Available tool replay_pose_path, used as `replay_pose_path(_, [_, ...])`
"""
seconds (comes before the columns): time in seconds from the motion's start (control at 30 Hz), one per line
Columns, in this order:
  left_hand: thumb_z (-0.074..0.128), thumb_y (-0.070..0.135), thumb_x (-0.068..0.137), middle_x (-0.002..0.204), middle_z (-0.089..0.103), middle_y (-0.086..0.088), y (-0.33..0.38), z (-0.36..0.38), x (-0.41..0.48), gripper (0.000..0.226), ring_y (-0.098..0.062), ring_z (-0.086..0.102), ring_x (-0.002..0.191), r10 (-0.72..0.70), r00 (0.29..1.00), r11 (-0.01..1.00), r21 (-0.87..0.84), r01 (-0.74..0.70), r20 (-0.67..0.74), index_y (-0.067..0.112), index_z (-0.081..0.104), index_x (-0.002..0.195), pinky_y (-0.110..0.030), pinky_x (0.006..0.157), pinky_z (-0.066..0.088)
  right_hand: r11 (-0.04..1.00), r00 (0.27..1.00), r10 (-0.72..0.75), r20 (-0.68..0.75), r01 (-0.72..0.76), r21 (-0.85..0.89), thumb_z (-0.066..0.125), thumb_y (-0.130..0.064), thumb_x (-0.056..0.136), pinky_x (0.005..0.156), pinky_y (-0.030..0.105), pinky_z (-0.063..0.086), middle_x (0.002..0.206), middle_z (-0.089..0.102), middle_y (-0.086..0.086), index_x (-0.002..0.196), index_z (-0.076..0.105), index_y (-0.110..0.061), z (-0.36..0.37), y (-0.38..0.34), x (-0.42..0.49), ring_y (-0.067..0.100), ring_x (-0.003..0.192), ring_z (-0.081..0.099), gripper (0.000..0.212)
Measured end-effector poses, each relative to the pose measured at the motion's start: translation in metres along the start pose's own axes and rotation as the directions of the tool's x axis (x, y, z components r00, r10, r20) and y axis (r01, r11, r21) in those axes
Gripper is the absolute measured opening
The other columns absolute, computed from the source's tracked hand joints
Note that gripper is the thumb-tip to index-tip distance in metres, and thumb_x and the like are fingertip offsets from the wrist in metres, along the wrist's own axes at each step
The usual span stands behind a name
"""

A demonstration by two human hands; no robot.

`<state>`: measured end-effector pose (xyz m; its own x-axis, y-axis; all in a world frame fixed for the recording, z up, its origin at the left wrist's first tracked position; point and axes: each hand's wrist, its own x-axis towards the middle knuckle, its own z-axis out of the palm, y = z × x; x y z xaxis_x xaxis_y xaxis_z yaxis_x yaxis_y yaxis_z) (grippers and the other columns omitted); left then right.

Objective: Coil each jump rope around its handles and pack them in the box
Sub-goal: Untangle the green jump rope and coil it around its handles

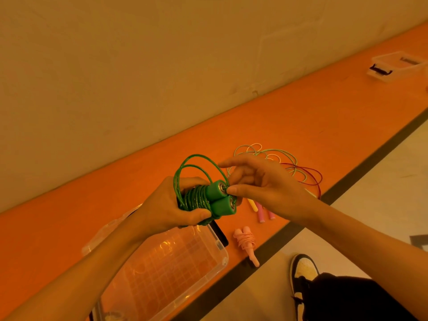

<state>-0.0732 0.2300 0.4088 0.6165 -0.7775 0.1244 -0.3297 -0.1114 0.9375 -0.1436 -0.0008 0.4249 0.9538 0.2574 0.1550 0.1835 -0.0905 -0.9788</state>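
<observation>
Fingers [201, 214] of left hand [166, 205] clamp the coiled green jump rope [196, 198]; right hand [261, 188] pinches its cord.

One head-worn wide-angle view looks down, tilted, close over the left hand [171, 205] and right hand [264, 181].

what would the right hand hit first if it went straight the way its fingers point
Probably the green jump rope: its handle ends sit right at the right hand, with the left hand behind.
</observation>
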Motion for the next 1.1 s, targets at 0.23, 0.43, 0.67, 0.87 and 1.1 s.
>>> replay_pose_path(0.23, [0.079,0.032,0.075,0.076,0.071,-0.015,-0.003,0.0022,0.0022,0.036,-0.037,0.062,0.049,-0.023,1.0,0.999,-0.044,0.023,0.001,0.015,0.069,0.106,-0.03,0.042,0.05,0.964,0.993,-0.116,-0.029,0.106,-0.244,0.063,-0.019,0.093,0.059,0.029,0.058,0.087,0.074,-0.002,0.105,0.064,-0.018,-0.0001,-0.0002,-0.0034,0.013,0.068,0.072,0.012])
replay_pose_path(0.43, [0.081,0.04,0.075,0.074,0.071,-0.013,-0.0035,0.002,0.0038,0.039,-0.04,0.062,0.049,-0.048,0.999,0.997,-0.058,0.048,0.009,0.018,0.07,0.105,-0.026,0.042,0.048,0.811,0.958,-0.288,-0.007,0.24,-0.534,0.061,-0.019,0.097,0.06,0.007,0.046,0.087,0.064,-0.013,0.101,0.067,-0.008,-0.0007,0.0024,-0.0012,-0.008,0.071,0.065,0.013])
replay_pose_path(0.67, [0.08,0.036,0.075,0.077,0.072,-0.013,-0.0013,0.002,0.0026,0.037,-0.035,0.063,0.049,-0.024,1.0,0.998,-0.055,0.025,0.014,0.017,0.07,0.106,-0.028,0.042,0.049,0.877,0.98,-0.201,0.011,0.185,-0.445,0.054,-0.023,0.1,0.054,0.018,0.048,0.082,0.059,-0.011,0.094,0.062,-0.017,0.0001,0.0034,-0.0012,0.008,0.064,0.062,0.012])
replay_pose_path(0.87, [0.079,0.037,0.072,0.079,0.071,-0.014,0.0022,0.003,0.0003,0.037,-0.018,0.062,0.048,0.0,1.0,1.0,-0.012,0.0,-0.005,0.019,0.072,0.104,-0.027,0.044,0.051,0.996,0.99,0.034,0.134,-0.023,-0.083,0.051,-0.018,0.099,0.054,0.024,0.05,0.076,0.061,0.005,0.091,0.06,-0.016,-0.0012,-0.003,-0.0009,0.01,0.063,0.06,0.013])
replay_pose_path(1.1, [0.079,0.037,0.073,0.077,0.071,-0.012,0.001,0.0038,-0.001,0.038,-0.017,0.06,0.046,-0.013,1.0,1.0,-0.026,0.013,0.019,0.018,0.072,0.104,-0.027,0.045,0.049,0.984,0.967,0.119,0.227,-0.146,0.106,0.059,-0.012,0.093,0.056,0.025,0.053,0.081,0.065,0.001,0.094,0.065,-0.014,-0.0066,-0.0001,-0.0021,0.012,0.064,0.061,0.007])
